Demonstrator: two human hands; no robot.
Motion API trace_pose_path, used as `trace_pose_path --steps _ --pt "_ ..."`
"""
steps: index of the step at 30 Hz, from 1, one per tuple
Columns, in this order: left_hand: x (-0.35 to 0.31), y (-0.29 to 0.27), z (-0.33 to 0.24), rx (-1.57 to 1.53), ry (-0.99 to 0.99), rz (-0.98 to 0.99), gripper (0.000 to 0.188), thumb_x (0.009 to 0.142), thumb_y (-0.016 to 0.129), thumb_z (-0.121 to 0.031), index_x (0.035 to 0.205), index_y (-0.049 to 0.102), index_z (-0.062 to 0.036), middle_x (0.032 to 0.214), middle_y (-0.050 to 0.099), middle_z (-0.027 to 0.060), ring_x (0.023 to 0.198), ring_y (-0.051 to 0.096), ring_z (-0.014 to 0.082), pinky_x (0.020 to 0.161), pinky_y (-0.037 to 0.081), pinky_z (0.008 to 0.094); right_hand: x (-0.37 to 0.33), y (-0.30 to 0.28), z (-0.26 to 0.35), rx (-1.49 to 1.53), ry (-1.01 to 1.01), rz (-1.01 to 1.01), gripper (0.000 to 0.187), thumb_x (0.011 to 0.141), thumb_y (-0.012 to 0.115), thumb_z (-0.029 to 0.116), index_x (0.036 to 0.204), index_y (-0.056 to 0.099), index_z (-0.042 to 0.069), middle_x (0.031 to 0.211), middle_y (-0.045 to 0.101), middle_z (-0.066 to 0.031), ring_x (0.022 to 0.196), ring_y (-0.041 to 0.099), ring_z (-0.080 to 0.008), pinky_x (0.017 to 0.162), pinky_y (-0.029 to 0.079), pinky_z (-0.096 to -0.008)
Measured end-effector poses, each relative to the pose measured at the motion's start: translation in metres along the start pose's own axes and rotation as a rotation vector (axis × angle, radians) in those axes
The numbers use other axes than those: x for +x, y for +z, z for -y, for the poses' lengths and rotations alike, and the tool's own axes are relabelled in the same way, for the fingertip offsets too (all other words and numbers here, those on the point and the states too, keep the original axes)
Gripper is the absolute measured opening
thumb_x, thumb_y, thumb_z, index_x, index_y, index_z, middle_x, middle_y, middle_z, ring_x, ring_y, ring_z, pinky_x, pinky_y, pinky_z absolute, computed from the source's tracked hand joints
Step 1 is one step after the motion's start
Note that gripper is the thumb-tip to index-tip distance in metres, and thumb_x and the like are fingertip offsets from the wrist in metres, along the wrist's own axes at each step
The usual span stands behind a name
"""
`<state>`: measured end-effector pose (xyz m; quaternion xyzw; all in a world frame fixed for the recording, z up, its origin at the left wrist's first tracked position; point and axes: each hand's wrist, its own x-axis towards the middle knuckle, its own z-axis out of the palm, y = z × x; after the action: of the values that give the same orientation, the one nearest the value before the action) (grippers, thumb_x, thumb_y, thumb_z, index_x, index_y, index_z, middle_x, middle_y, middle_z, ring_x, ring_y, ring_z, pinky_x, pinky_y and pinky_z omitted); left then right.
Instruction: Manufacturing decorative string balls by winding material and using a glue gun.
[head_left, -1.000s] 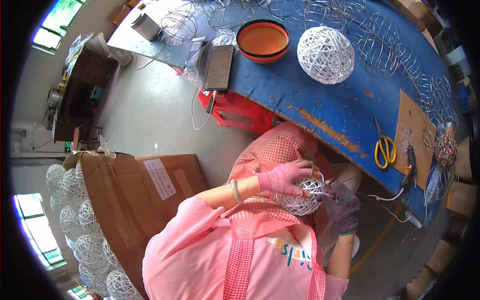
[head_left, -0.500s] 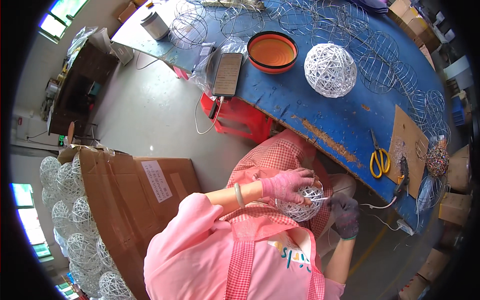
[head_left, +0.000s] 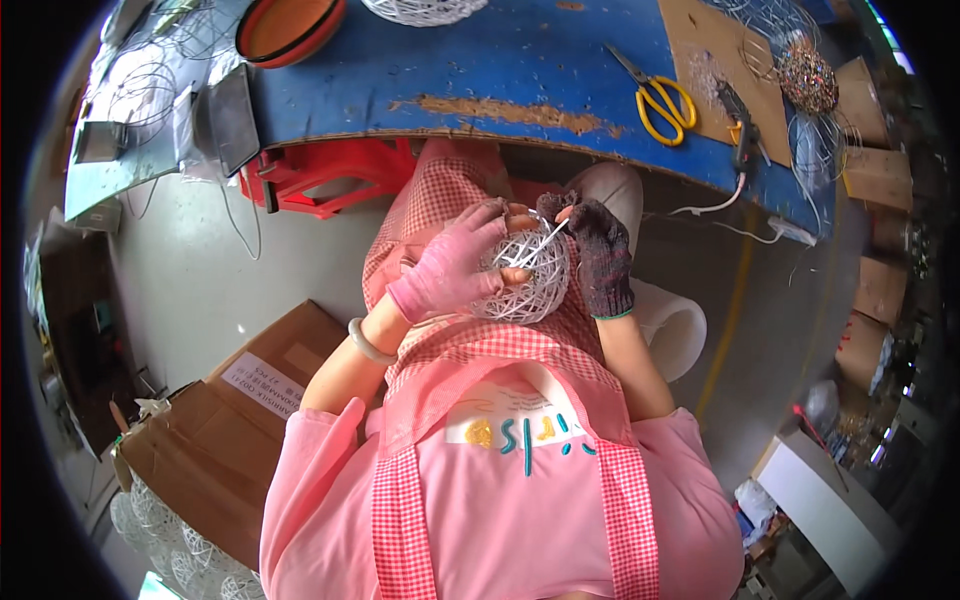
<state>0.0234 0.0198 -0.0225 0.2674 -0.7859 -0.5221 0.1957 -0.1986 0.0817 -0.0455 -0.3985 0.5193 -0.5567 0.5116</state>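
Clock read from the ball, 12 pointing away from the wearer.

White strand-wound ball (head_left: 540, 295): centre, in the lap, against a red-checked apron (head_left: 400, 225). Openwork, strands crossing every way.

Left hand (head_left: 450, 262), pink fingerless glove: on the ball's 10 o'clock side, gripping it, bare thumb laid across the top, fingers over the far edge. Pale bracelet (head_left: 371, 343) on that wrist.

Right hand (head_left: 602, 258), dark glove: at 2 o'clock, fingertips pinched on a white strip (head_left: 547, 242) that slants over the ball toward 1.

Farther out, blue table (head_left: 350, 100) across the top. Yellow-handled scissors (head_left: 660, 110) at 1, blades parted slightly. Glue gun (head_left: 740, 140) at 2, partly on a brown board (head_left: 700, 40). Beaded multicoloured clump (head_left: 808, 78) beyond it. Second white ball (head_left: 425, 8) at 11, cut by the frame. Orange bowl (head_left: 302, 50), dark rim, between 10 and 11. Dark phone (head_left: 234, 120) at 10; red stool (head_left: 330, 180) likewise, under the table edge. Cardboard box (head_left: 215, 440) at 8, more white balls (head_left: 190, 560) beside it.
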Motion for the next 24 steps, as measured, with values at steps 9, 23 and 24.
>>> trace_pose_path --steps 9,23,24 --pt "0.017 0.012 0.003 0.080 0.074 0.141 0.071 0.086 0.063 -0.051 0.133 0.052 -0.0001 0.130 0.050 0.0218 0.124 0.045 0.0410 0.106 0.035 0.0470 -0.042 -0.008 0.048 -0.034 -0.056 -0.063 0.018 0.094 0.060 0.014 0.086 0.064 -0.002 0.093 0.068 -0.0114 0.089 0.064 -0.0209 0.083 0.048 -0.0316" --pt "0.021 0.019 0.005 -0.080 0.038 0.123 0.029 0.094 0.045 -0.018 0.113 0.060 -0.0015 0.132 0.055 0.0116 0.126 0.042 0.0370 0.110 0.031 0.0473 -0.023 -0.010 0.029 -0.250 -0.111 -0.192 0.018 0.097 0.056 0.015 0.089 0.066 0.001 0.089 0.069 -0.0070 0.086 0.063 -0.0156 0.080 0.048 -0.0282" --pt "0.022 0.018 0.005 -0.057 0.066 0.127 0.029 0.093 0.046 -0.018 0.112 0.060 -0.0010 0.132 0.055 0.0121 0.127 0.042 0.0374 0.110 0.031 0.0475 -0.017 -0.010 0.028 -0.275 -0.138 -0.171 0.016 0.096 0.056 0.013 0.091 0.066 0.002 0.091 0.070 -0.0080 0.088 0.065 -0.0167 0.080 0.050 -0.0290"
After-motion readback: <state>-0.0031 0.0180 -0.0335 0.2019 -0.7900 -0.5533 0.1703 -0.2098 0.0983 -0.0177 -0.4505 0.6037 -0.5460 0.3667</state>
